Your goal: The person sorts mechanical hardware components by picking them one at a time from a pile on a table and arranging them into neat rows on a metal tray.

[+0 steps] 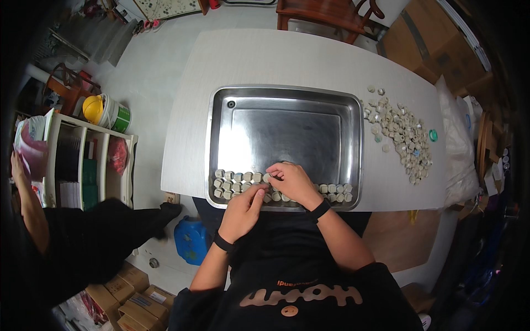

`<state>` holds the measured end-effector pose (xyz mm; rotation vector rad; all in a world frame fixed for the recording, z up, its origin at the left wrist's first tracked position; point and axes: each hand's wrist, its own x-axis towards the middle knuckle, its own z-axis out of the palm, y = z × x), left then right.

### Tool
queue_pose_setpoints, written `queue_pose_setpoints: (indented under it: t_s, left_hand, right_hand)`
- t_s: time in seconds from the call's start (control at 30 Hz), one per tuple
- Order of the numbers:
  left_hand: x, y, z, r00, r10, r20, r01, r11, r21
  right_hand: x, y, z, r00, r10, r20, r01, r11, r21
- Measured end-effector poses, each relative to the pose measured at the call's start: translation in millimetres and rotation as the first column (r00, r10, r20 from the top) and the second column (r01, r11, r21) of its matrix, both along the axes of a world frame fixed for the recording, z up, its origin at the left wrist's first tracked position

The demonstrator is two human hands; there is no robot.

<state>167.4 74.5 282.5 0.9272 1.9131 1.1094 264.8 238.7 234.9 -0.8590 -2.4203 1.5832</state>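
A rectangular stainless steel tray [285, 89] lies on the table in front of me. Along its near side stand rows of small whitish hexagonal caps [228, 184], partly covered by my hands. My right hand [293, 180] has its thumb and fingertips on a cap [268, 178] at the end of the upper row. Close beside it, my left hand [244, 209] hovers over or rests on the lower rows, its fingertips near the same cap; whether it grips anything is hidden. A small dark round part [231, 104] sits in the tray's far left corner.
A loose heap of similar caps [408, 136] covers the pale table's [248, 53] right side, with a green ring [433, 135] beside it. Plastic bags [459, 149] border the right edge. Another person's arm [31, 207] is at far left by a shelf [93, 130].
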Motion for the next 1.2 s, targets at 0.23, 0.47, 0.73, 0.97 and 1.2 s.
queue_pose_setpoints:
  t_s: [0.23, 0.47, 0.73, 0.97, 1.2]
  left_hand:
    - [4, -1, -3, 0.999, -0.02, -0.036, 0.02, 1.0, 0.005]
    - [7, 0, -5, 1.0, -0.001, -0.024, 0.0, 1.0, -0.011]
    - [9, 13, 18, 0.997, -0.04, -0.062, 0.041, 0.999, 0.009]
    - [18, 13, 25, 0.978, -0.104, 0.18, 0.101, 0.995, 0.025]
    - [71, 57, 78, 0.922, -0.381, 0.063, 0.38, 0.924, 0.036]
  right_hand:
    - [1, -1, 4, 1.0, -0.002, 0.006, 0.002, 1.0, 0.024]
    - [1, 0, 2, 1.0, 0.027, 0.003, -0.027, 0.998, 0.049]
    - [14, 7, 17, 0.992, -0.115, -0.049, 0.121, 0.986, 0.116]
    - [46, 21, 40, 0.896, -0.365, -0.253, 0.379, 0.925, 0.007]
    - [147, 45, 44, 0.786, -0.593, -0.175, 0.597, 0.802, -0.04]
